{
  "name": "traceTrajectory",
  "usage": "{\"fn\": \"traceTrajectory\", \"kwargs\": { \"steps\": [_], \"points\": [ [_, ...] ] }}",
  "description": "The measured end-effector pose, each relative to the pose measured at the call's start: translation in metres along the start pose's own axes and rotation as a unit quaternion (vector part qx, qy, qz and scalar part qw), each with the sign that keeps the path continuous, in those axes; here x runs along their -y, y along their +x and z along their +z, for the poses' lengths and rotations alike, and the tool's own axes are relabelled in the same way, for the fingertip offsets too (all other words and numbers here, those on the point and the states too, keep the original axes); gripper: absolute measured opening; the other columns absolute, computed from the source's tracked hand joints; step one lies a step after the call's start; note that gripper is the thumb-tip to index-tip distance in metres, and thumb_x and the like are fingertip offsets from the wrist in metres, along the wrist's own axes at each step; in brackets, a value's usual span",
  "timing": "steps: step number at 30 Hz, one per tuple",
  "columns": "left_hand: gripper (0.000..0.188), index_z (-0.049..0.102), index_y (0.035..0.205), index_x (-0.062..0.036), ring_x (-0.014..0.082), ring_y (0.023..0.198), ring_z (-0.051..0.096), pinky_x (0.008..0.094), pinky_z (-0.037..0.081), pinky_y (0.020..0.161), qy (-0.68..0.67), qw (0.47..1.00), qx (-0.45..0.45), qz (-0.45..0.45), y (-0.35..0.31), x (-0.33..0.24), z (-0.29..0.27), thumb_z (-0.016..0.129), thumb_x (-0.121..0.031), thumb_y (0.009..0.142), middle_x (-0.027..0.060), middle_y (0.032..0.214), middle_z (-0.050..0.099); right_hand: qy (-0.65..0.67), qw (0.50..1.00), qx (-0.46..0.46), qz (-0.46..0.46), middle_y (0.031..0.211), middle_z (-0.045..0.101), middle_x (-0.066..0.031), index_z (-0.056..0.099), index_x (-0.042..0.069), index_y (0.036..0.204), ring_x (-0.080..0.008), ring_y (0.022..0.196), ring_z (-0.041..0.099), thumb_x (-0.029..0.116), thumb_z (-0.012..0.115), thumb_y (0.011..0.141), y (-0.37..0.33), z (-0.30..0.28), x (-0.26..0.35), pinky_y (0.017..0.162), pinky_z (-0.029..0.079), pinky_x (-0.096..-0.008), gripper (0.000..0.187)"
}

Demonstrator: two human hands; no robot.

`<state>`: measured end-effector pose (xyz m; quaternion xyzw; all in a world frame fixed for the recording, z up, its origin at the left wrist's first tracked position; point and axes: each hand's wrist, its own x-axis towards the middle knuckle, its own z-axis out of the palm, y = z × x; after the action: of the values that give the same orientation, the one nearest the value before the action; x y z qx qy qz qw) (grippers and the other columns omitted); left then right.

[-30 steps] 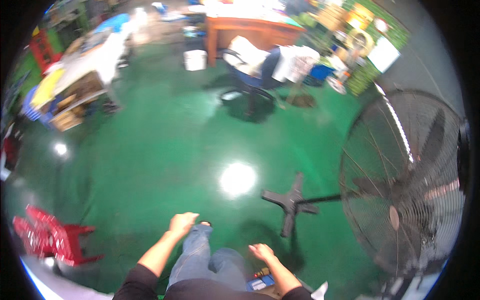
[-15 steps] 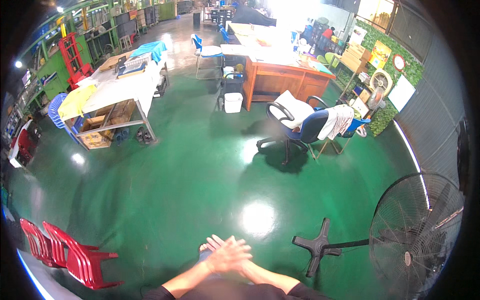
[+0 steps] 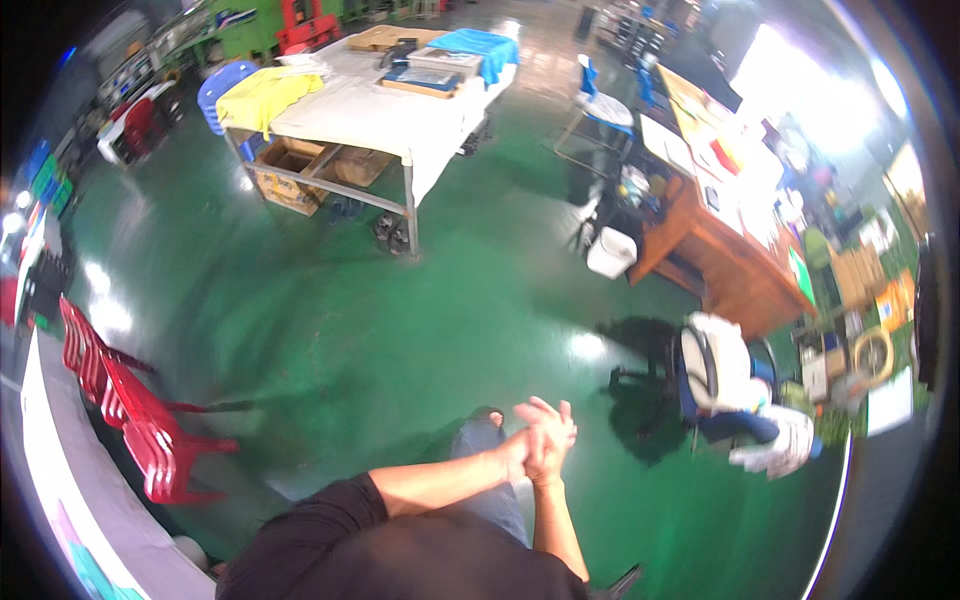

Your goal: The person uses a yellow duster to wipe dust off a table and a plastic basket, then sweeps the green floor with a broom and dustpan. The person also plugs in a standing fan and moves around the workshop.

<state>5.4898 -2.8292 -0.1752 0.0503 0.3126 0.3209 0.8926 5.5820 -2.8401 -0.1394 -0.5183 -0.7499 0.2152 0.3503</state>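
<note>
In front of my body, low in the view, my two hands are clasped together. My left hand (image 3: 514,455) comes in from the left and presses against my right hand (image 3: 546,452). Their fingers cross each other, and some fingertips stick out at the top. No tool or other object shows in them. Exactly how the fingers interlock is blurred. Below them are a blue-jeans leg (image 3: 497,510) and the toes of a foot (image 3: 496,416) on the green floor (image 3: 400,350).
Stacked red plastic chairs (image 3: 150,420) stand at left, beside a white-topped table (image 3: 100,500). Ahead is a cloth-covered table (image 3: 370,120) with boxes underneath. At right are a wooden desk (image 3: 740,270), a white bin (image 3: 612,252) and an office chair (image 3: 720,380) draped with cloth.
My view has turned left, so the tables and chairs shift rightward and the standing fan has left the picture. My hands have gone from lying crossed with spread fingers to being clasped.
</note>
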Motion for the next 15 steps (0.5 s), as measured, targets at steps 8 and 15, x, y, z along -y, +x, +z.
{"fn": "traceTrajectory", "kwargs": {
  "steps": [8, 15],
  "points": [
    [0.043, 0.05, 0.123, -0.0054, 0.0192, 0.11, 0.049, 0.0351, 0.038, 0.095, 0.424, 0.869, 0.253, 0.014, 0.081, -0.266, 0.043, 0.037, -0.036, 0.095, 0.0089, 0.12, 0.054, -0.053, 0.921, 0.001, 0.385, 0.05, 0.055, -0.0068, 0.061, 0.0, 0.058, -0.02, 0.052, 0.056, 0.047, 0.041, 0.09, 0.264, 0.004, -0.242, 0.062, 0.045, -0.0335, 0.06],
    [0.034, 0.052, 0.119, -0.0064, 0.0171, 0.097, 0.058, 0.0305, 0.043, 0.082, 0.209, 0.93, -0.222, 0.205, 0.192, -0.486, -0.02, 0.04, -0.027, 0.093, 0.0081, 0.113, 0.058, 0.125, 0.98, 0.073, 0.139, 0.05, 0.055, -0.0067, 0.059, 0.002, 0.071, -0.0179, 0.047, 0.058, 0.039, 0.038, 0.093, 0.556, 0.087, -0.319, 0.055, 0.044, -0.031, 0.048]
  ]
}}
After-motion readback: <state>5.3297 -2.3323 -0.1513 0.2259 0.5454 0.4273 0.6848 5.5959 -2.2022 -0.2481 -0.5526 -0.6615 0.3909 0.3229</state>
